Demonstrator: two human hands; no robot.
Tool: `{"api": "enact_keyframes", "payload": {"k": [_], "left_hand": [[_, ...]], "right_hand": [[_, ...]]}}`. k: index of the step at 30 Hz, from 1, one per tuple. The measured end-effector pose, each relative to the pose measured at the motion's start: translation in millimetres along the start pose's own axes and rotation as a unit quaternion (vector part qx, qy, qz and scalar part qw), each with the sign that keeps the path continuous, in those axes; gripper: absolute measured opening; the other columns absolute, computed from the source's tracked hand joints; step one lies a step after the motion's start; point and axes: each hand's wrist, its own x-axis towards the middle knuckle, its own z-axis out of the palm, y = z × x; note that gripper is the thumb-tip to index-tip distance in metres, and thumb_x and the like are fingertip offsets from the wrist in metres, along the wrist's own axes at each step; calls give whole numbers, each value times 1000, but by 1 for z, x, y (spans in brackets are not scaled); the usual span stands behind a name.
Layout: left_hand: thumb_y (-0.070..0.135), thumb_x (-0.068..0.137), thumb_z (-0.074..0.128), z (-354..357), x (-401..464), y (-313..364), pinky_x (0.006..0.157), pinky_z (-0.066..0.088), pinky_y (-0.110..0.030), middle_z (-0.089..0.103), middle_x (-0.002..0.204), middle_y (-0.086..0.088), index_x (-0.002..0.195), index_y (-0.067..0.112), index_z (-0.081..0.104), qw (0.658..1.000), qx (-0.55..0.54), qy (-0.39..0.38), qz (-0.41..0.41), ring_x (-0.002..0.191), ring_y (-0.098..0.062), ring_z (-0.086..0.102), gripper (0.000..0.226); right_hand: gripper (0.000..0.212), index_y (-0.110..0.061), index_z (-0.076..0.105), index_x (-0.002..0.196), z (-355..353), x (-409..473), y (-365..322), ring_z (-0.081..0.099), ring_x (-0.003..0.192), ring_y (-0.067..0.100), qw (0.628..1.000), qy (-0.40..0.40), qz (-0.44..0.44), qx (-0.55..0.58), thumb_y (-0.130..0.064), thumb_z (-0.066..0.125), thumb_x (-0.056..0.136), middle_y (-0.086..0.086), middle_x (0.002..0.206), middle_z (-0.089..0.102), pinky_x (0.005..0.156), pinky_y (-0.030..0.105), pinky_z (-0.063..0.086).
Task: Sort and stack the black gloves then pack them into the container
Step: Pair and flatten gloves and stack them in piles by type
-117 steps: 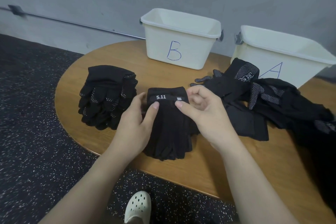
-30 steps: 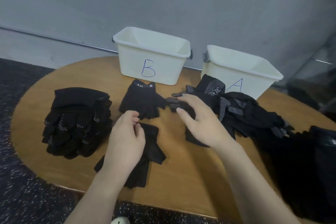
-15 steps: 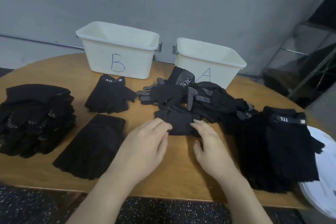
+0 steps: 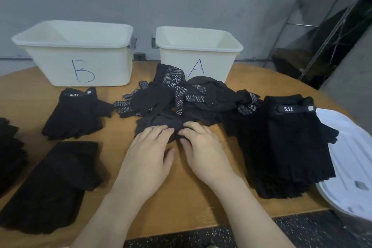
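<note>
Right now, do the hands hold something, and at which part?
Both hands, left and right, have their fingertips on the near edge of a plain black glove from the loose pile; a closed grip cannot be told.

Wooden table [image 4: 191, 203] under gloves [image 4: 171, 98], bins [image 4: 80, 66].

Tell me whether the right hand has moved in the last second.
Yes. The right hand drew back from the glove pile in front of bin A, toward the near table edge.

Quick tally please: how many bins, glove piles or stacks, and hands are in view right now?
White bins: 2, bin B and bin A
Glove groups: 6, far-left stack, near-left stack, 5.11 stack by bin B, unsorted middle pile, right 5.11 stack, glove under the hands
Hands: 2, left hand, right hand
Total: 10
</note>
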Motion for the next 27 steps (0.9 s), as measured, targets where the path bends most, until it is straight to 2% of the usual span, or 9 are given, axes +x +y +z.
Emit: {"api": "enact_keyframes", "payload": {"k": [3,7,11,16,20,24,25,27], "left_hand": [[26,87,74,2,2,2,104,47,-38,66,131,1,130,16,66,1000,3,0,1,123,-21,59,45],[22,87,74,2,2,5,92,53,-40,70,118,2,126,16,67,1000,1,16,6,108,-23,65,40],[23,94,66,-3,-2,10,90,52,-40,72,112,2,125,15,67,999,-13,45,-2,105,-23,65,33],[22,99,60,-11,-8,12,78,46,-37,67,95,6,106,17,69,997,-23,69,13,91,-21,62,12],[22,100,54,-22,-18,15,78,51,-38,69,97,5,109,16,69,993,-76,85,-9,88,-18,63,19],[29,103,40,-37,-26,14,70,46,-29,61,88,12,107,17,67,980,-139,137,-43,78,-10,58,30],[29,105,38,-42,-28,13,66,45,-26,58,83,13,105,17,66,975,-152,152,-52,72,-8,57,30],[32,109,36,-53,-30,15,61,40,-16,54,72,17,100,17,65,964,-182,182,-68,64,-4,56,34]], "right_hand": [[23,-18,71,117,1,-1,2,58,108,25,999,32,-14,16,-20,53,103,-6,123,62,92,45,49],[19,-20,69,111,-5,-5,0,53,111,19,994,84,-56,44,-18,52,102,-10,111,65,93,43,48],[17,-18,69,108,-14,-12,-2,57,105,15,985,80,-77,133,-20,52,105,-11,107,66,92,42,48],[18,-15,72,103,-25,-20,-8,59,99,10,969,83,-52,227,-20,56,106,-13,100,69,86,28,46],[18,-17,72,104,-36,-20,-22,60,102,11,958,75,-41,275,-29,58,103,-15,100,68,87,23,46],[39,-24,70,112,-39,-21,-34,60,112,8,961,64,-46,266,-53,69,85,-21,108,65,96,25,46],[38,-25,70,111,-40,-20,-35,60,112,8,961,59,-49,267,-51,72,84,-21,108,65,96,24,46],[21,-23,72,105,-39,-16,-36,64,103,8,953,52,-56,293,-32,79,87,-19,101,69,89,21,46]]}}
